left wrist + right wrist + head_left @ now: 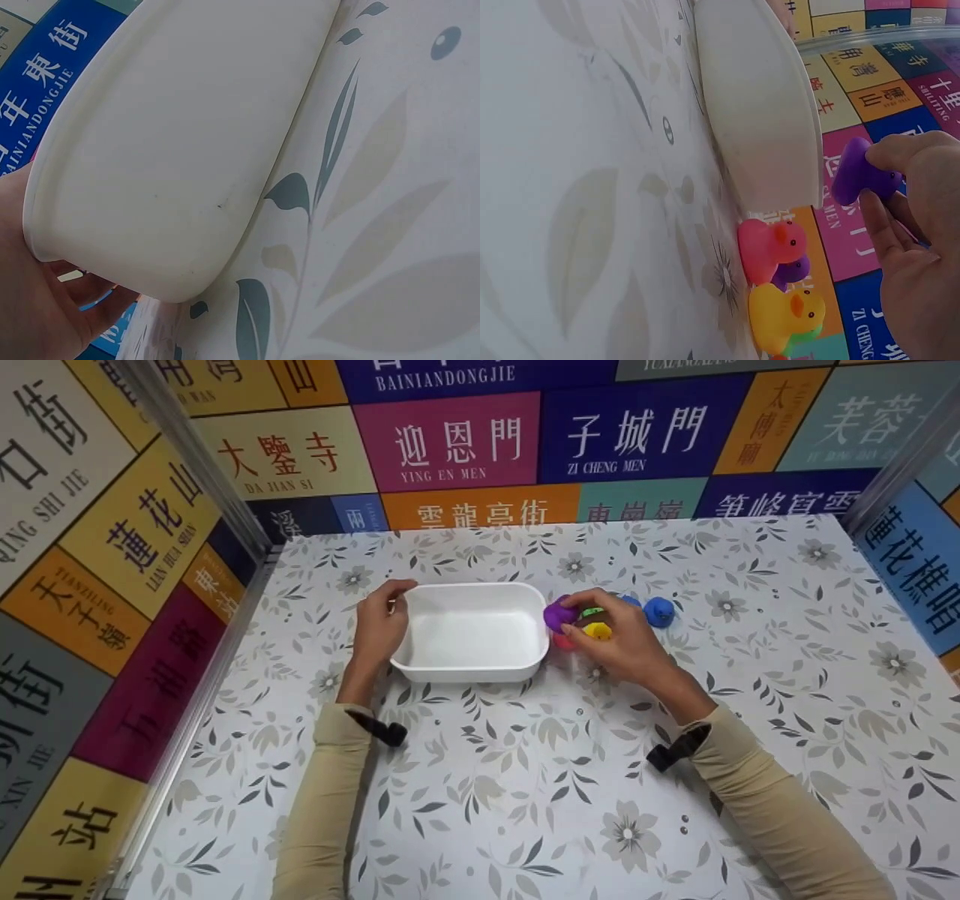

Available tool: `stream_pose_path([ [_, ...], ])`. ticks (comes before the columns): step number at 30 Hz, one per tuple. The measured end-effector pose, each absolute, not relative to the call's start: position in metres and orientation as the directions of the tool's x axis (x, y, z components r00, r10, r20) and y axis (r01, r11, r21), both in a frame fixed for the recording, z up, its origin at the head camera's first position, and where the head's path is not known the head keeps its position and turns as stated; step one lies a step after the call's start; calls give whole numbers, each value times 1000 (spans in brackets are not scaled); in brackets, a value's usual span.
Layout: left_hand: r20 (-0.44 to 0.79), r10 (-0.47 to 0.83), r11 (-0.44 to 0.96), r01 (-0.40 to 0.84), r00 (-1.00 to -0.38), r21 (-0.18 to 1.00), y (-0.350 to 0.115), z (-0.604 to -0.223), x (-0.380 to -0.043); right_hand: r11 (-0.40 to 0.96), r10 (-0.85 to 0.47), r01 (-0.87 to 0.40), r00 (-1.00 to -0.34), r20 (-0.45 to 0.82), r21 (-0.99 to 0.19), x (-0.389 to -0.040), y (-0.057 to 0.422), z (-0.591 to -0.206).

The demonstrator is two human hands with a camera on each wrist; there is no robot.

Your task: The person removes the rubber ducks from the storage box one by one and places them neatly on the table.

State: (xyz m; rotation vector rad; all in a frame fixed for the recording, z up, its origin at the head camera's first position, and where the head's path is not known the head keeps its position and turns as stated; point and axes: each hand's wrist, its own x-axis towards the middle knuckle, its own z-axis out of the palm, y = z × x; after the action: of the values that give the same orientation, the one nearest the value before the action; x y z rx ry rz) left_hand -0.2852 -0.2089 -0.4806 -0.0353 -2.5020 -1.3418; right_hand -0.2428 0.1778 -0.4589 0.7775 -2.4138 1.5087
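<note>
A white rectangular plastic tub (pixel 471 639) stands on the table. My left hand (pixel 379 624) grips its left end, and the left wrist view shows fingers (pixel 105 309) behind the tub's end wall. With thumb and fingertips my right hand (pixel 626 641) pinches a purple rubber duck (pixel 861 174). The duck is raised above the table, right at the tub's right rim in the head view. Below it a pink duck (pixel 763 251) and a yellow duck (pixel 784 319) stand beside the tub. Another purple duck (pixel 793 270) is partly hidden behind the pink one.
Farther right is a blue duck (pixel 659 613), with another blue one partly covered by my right hand. A bit of green duck (pixel 592 611) shows between the fingers. The table (pixel 480 780) has a floral cover, and panels with Chinese lettering (pixel 457 442) stand around it.
</note>
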Motion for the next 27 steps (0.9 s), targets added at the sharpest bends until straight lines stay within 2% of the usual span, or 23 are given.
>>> stream_pose_path([
  [5,274,-119,573,159,-954,804,-209,-481,-285,350,-322,-532,-842,434,-771,-241,194,-459],
  [12,249,-133,579,129,-959,805,-208,-479,-285,428,-306,-531,-847,435,-732,-236,213,-458],
  [27,266,-134,575,144,-955,805,-208,-481,-286,496,-296,-530,-848,440,-688,-234,250,-460],
])
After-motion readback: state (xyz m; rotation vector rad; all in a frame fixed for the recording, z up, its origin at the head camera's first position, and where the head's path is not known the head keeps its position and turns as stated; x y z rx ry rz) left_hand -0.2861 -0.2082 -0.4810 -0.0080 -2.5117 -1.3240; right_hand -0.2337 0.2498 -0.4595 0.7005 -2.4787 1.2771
